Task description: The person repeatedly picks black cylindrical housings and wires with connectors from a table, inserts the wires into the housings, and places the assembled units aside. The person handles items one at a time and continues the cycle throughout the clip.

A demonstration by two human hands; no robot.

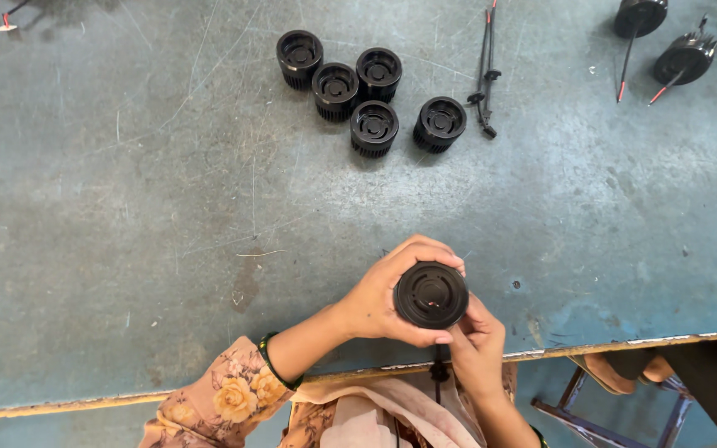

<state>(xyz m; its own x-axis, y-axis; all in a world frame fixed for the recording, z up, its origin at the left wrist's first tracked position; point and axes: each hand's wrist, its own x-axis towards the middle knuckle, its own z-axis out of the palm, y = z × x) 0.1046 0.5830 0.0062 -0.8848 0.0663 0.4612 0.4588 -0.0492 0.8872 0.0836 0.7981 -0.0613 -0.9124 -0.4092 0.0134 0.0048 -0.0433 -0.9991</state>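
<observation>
The left hand (383, 294) curled closed around a round black ribbed housing (431, 294), fingers over its top edge and thumb beneath; the right hand (476, 344) gripped it from below. They held it just above the near edge of a scuffed blue-grey table (126, 207). Five similar black housings (358, 91) stood clustered farther back, beside a thin black cable (486, 70)

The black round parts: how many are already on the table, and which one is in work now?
Five black ribbed housings stand grouped on the table, looking finished. One round black part is in hand: the left hand cups it, the right hand steadies it below. Wired parts lie apart top right, possibly still waiting.
</observation>
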